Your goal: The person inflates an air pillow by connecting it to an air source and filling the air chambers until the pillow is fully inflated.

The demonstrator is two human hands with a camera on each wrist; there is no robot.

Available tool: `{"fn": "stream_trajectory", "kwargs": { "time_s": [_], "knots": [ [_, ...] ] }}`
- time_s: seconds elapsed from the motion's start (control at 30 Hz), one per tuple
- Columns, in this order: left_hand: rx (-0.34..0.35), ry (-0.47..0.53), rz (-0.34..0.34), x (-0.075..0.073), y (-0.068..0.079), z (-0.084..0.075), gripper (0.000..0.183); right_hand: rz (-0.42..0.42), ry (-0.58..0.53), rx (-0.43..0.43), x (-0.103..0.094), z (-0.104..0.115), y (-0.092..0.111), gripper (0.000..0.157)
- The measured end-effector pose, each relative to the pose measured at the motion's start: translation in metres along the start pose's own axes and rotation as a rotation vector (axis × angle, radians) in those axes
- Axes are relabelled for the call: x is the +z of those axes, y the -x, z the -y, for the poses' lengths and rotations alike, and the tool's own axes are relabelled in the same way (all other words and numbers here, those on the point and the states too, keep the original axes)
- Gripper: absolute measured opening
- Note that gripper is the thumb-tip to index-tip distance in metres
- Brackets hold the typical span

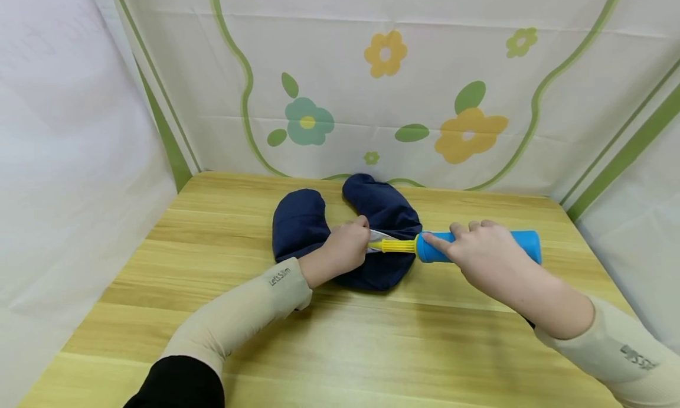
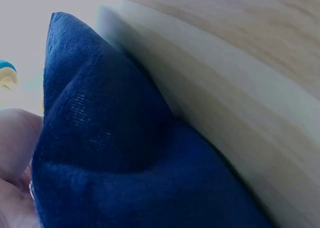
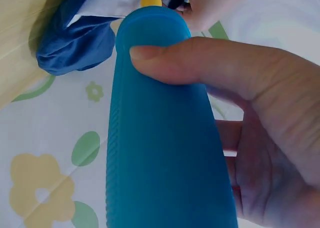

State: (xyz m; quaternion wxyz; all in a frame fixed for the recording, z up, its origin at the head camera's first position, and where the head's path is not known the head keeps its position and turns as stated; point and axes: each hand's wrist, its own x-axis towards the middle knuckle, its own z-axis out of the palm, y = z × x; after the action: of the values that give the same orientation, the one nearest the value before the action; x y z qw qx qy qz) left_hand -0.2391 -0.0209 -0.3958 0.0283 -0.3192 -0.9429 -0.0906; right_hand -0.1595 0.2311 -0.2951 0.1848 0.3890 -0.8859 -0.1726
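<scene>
head: bright, soft shadows on table point(image 1: 350, 349) | left wrist: blurred, overexposed upper-left

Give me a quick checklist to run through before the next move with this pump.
1. Right hand gripping the blue pump: ok.
2. Left hand curled at the navy pillow's white lining: ok.
3. Yellow nozzle pointing toward the left hand: ok.
4. Nozzle tip seated in a valve: cannot tell; the left hand hides it.
5. Navy pillow resting on the wooden table: ok.

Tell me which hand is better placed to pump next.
Right hand, likely: it grips the blue pump, while the left hand is occupied at the navy cushion near the yellow nozzle.
</scene>
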Motion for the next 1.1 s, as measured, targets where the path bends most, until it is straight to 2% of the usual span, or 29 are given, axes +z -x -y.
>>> {"fn": "stream_trajectory", "kwargs": {
  "time_s": [0.13,0.27,0.37,0.5,0.57,0.77,0.87,0.97,1.1],
  "knots": [
    [0.026,-0.009,0.014,0.002,-0.002,-0.003,0.01,0.008,0.06,-0.026,-0.003,0.006,-0.001,0.056],
    [0.054,-0.057,0.025,0.003,-0.004,-0.007,0.009,0.055,0.159,-0.049,-0.012,0.017,-0.005,0.054],
    [0.063,-0.077,0.029,0.005,-0.005,-0.008,0.011,0.058,0.237,-0.068,-0.016,0.024,-0.009,0.051],
    [0.068,-0.053,0.036,0.006,-0.004,-0.007,0.012,0.054,0.29,-0.084,-0.017,0.026,-0.012,0.048],
    [0.066,-0.021,0.037,0.008,-0.003,-0.003,0.009,0.06,0.263,-0.077,-0.014,0.024,-0.012,0.049],
    [0.024,0.159,0.059,0.007,-0.003,0.013,0.015,0.041,0.016,-0.011,0.001,0.007,-0.005,0.051],
    [0.034,0.219,0.065,0.006,-0.003,0.017,0.015,0.022,-0.049,0.015,0.008,0.003,0.0,0.051],
    [0.087,0.195,0.063,0.009,-0.005,0.017,0.019,0.018,-0.036,0.004,0.011,0.003,0.002,0.05],
    [0.143,0.095,0.068,0.011,-0.007,0.013,0.019,0.023,0.051,-0.047,0.01,0.007,0.001,0.051]
  ]
}}
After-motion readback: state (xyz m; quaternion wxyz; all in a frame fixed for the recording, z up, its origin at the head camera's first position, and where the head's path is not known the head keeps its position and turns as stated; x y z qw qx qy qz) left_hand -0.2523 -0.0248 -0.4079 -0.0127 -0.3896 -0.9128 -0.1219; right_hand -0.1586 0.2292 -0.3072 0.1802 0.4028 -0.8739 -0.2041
